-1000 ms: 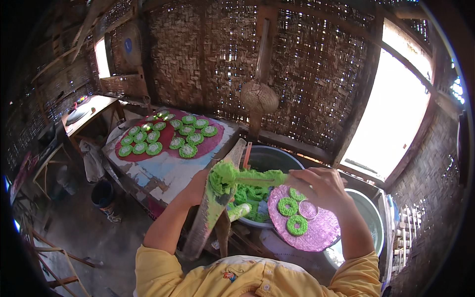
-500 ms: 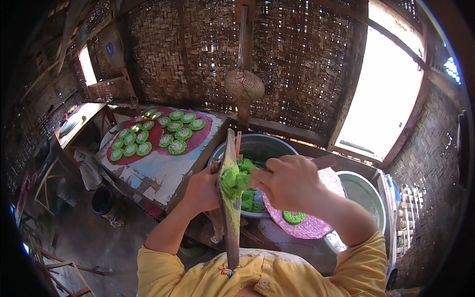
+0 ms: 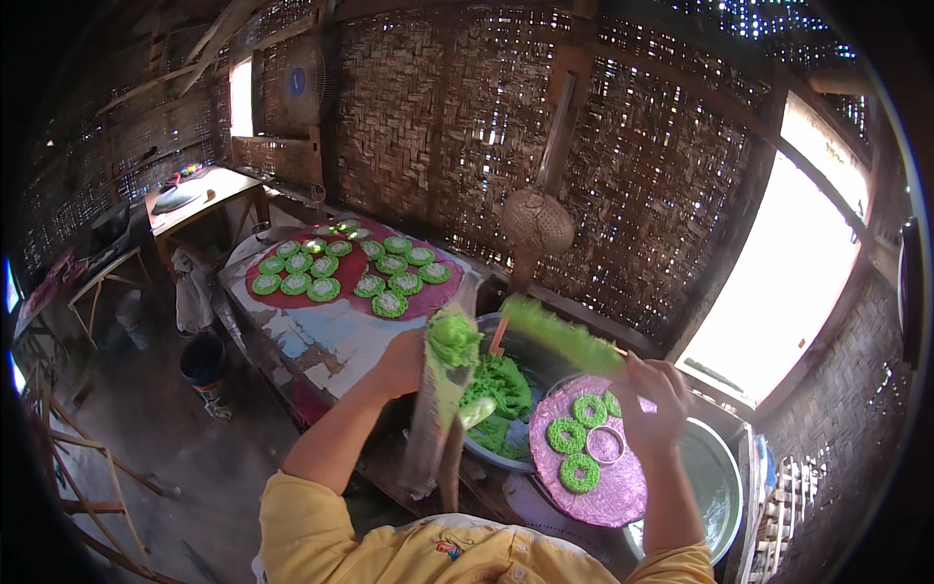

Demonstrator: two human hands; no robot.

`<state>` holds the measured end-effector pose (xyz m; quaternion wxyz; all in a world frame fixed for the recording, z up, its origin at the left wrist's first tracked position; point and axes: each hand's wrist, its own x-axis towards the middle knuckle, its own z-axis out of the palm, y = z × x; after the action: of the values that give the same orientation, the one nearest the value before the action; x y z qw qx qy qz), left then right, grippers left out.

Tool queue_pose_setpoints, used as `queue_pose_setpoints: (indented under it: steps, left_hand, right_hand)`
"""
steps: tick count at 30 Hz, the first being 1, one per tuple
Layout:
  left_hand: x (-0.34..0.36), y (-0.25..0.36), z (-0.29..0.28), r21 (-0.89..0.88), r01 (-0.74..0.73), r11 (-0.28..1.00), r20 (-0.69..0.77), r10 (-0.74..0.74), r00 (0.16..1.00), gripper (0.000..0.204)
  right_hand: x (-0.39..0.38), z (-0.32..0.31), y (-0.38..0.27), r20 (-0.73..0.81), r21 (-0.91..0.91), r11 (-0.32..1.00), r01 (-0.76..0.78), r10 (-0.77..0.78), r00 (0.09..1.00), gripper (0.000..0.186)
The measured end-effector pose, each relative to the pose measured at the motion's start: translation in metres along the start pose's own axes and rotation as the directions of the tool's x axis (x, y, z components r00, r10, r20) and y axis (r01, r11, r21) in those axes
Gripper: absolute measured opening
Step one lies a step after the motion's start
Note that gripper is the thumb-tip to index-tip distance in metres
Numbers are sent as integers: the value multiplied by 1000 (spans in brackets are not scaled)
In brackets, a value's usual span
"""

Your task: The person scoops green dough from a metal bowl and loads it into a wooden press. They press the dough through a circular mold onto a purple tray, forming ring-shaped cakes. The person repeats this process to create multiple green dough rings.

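Note:
My left hand [image 3: 401, 362] is closed on a long wooden piece [image 3: 426, 438], its fingers partly hidden behind the wood. A lump of green dough [image 3: 453, 341] sits on the wood's upper part. My right hand [image 3: 656, 401] grips the end of a flat spatula [image 3: 569, 336], blurred by motion and coated in green, raised above the basin's far side. Below, a grey basin [image 3: 477, 450] holds more green dough [image 3: 504, 389]. Beside it, under my right hand, a round pink sheet [image 3: 608, 496] carries several green dough rings [image 3: 566, 435] and a pale thin ring mould [image 3: 605, 445].
At the left, several green rings with whitish centres [image 3: 323, 289] lie on red and pink sheets on a worn table [image 3: 321, 341]. A second basin [image 3: 725, 526] with liquid stands at the right. A perforated skimmer [image 3: 538, 222] hangs on the woven wall. A dark bucket [image 3: 202, 360] stands on the floor.
My right hand has swung the spatula away from the dough lump, to the right. The wooden piece has tilted, and the view has shifted, uncovering more rings on the pink sheet.

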<state>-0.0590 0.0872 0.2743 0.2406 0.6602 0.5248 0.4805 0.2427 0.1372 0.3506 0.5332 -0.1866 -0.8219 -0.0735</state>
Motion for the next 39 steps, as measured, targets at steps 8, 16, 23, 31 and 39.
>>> queue_pose_setpoints:
  steps: [8,16,23,31,39]
  left_hand:
    - [14,6,22,152,-194,969,-90,209,974,49]
    - [13,-6,28,219,-167,961,-65,185,981,50]
    - [19,-32,18,-553,178,814,17,-203,979,50]
    - [10,-41,30,-549,-66,833,-124,-3,992,59]
    - [-5,-66,-18,-812,-148,565,-297,-181,937,37]
  right_hand:
    - [-81,76,-9,347,545,568,-616,516,783,18]
    - [-45,68,11,11,13,991,-136,136,991,16]
    - [-55,63,-16,94,394,918,-39,1,996,16]
    - [-40,89,0,98,39,995,-96,92,991,15]
    - [-89,86,8,510,449,552,-703,487,709,24]
